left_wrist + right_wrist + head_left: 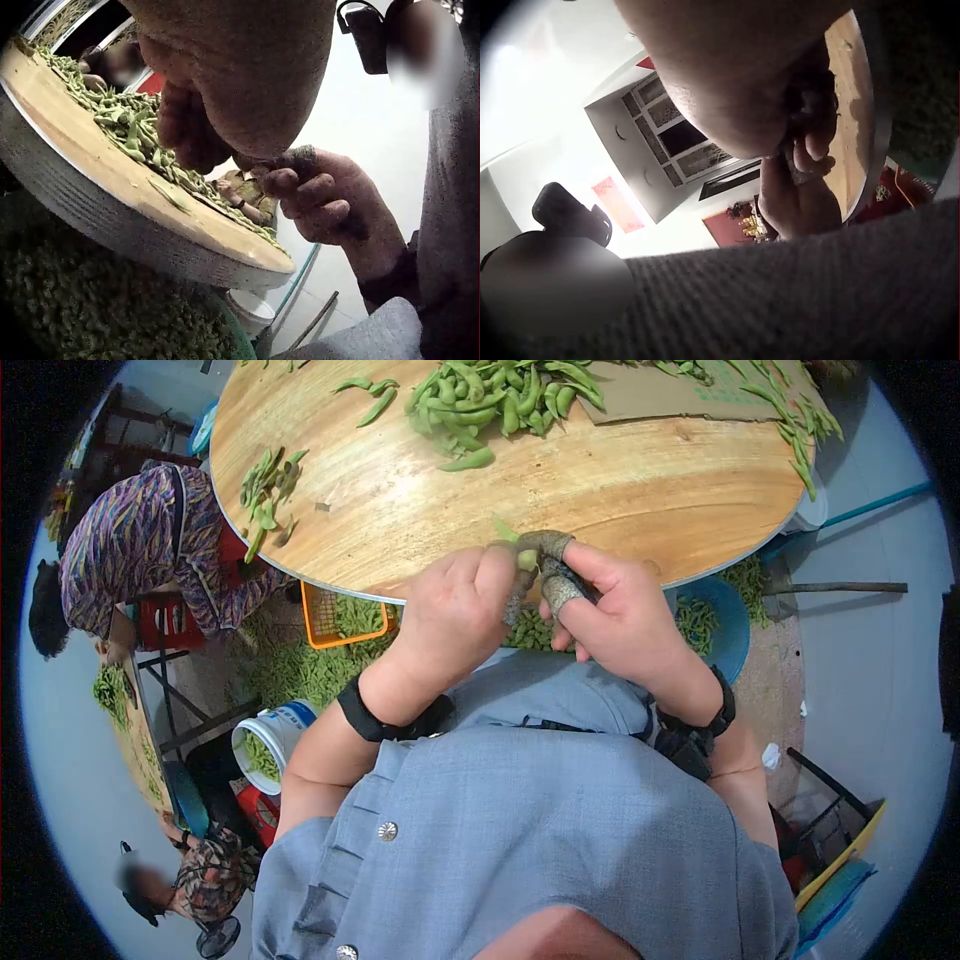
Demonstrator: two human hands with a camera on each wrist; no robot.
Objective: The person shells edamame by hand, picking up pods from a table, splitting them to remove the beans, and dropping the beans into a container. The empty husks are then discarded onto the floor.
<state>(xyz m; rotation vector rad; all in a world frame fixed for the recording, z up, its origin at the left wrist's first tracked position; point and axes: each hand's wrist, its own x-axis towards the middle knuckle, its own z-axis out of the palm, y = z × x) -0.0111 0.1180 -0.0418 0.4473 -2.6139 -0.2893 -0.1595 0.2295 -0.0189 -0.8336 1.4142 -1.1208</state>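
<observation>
Just past the table's near edge, both hands meet around a green soybean pod (527, 559). My left hand (450, 610) pinches it from one side, and my right hand (625, 610) grips it from the other with curled fingers. Speckled grey finger covers (566, 586) wrap several fingertips. In the left wrist view the right hand (322, 195) faces the left one with its fingers bent. The fingers hide most of the pod. Ahead on the round wooden table (350, 520) lies a heap of soybean pods (490, 400).
Below the table edge stand a blue basin (733, 625) holding green beans or pods, an orange crate (318, 615) and a white bucket (245, 745). Loose pods (268, 490) and flat cardboard (680, 395) lie on the table. People sit at left; a stick (850, 588) juts out at right.
</observation>
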